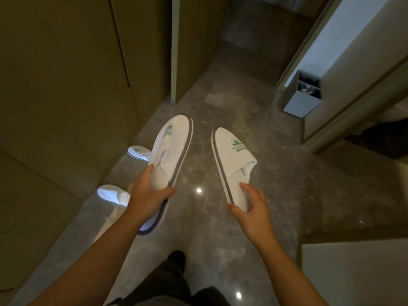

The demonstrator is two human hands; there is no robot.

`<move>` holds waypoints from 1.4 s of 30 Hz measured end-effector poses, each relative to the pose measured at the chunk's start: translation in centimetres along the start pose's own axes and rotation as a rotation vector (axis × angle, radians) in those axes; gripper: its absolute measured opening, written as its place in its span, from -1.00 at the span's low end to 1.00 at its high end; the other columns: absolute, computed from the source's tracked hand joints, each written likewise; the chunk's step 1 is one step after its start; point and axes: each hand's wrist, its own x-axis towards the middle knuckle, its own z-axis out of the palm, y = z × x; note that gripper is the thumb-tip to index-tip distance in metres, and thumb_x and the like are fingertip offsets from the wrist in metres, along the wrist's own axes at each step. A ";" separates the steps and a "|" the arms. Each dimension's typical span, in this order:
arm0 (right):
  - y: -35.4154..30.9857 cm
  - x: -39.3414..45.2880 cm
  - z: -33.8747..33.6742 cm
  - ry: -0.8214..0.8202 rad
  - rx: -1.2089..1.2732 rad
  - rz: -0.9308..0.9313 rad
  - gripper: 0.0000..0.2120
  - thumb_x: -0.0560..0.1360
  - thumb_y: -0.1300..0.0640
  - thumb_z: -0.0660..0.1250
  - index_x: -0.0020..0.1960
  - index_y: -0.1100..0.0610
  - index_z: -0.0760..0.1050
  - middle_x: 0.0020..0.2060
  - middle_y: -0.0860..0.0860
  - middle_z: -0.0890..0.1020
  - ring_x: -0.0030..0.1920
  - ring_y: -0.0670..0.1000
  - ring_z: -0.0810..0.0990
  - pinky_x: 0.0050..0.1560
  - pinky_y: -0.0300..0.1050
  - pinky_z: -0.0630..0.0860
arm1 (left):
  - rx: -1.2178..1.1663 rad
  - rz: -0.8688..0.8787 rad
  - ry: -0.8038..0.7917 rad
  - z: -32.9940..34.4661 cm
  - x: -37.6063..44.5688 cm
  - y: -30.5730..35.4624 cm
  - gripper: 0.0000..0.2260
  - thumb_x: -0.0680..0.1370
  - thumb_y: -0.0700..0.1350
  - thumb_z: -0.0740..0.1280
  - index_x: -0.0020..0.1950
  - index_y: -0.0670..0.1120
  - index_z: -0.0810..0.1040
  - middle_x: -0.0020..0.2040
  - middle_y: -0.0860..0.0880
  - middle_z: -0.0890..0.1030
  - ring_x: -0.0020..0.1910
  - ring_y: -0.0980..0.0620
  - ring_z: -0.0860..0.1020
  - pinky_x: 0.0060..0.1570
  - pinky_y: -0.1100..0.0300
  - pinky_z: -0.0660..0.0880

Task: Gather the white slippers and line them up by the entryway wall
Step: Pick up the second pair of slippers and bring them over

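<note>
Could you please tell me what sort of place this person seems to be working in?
Probably a hotel-room entryway: white logo slippers, polished grey marble floor, wood-panelled closet wall and a small grey bin by a doorway.

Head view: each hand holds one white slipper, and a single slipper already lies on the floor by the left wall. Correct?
Not quite. The head view shows two slippers on the floor by the left wall, the far one and the near one. The rest holds: the left hand and right hand each hold one white slipper.

Glossy grey marble floor (276, 173) between olive wall panels (55, 85); grey bin (301, 102) beside a lit doorway (331, 40).
</note>
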 end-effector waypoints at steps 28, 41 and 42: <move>-2.3 45.9 13.7 -0.850 -0.241 -0.210 -0.45 0.25 0.09 0.45 0.18 -0.07 0.35 0.12 -0.11 0.33 0.21 0.03 0.41 0.18 0.17 0.49 | -0.198 -0.613 0.686 7.4 25.6 0.6 -0.26 0.30 -0.08 0.46 0.39 0.02 0.16 0.37 -0.18 0.26 0.30 -0.21 0.30 0.24 -0.22 0.35; 13.0 54.8 38.9 -0.758 -0.379 -0.286 -0.40 0.21 0.12 0.50 0.19 0.11 0.39 0.19 0.14 0.45 0.17 0.17 0.45 0.12 0.25 0.48 | -0.191 -0.707 0.710 7.7 42.5 -23.6 -0.21 0.26 -0.12 0.50 0.39 0.05 0.17 0.37 -0.15 0.26 0.32 -0.18 0.26 0.30 -0.15 0.29; 15.5 56.2 41.1 -0.742 -0.385 -0.286 -0.40 0.20 0.11 0.51 0.19 0.11 0.39 0.19 0.14 0.45 0.17 0.18 0.45 0.13 0.25 0.47 | -0.187 -0.699 0.729 8.6 44.5 -26.4 -0.20 0.24 -0.08 0.50 0.39 0.05 0.18 0.36 -0.14 0.28 0.31 -0.17 0.28 0.29 -0.11 0.30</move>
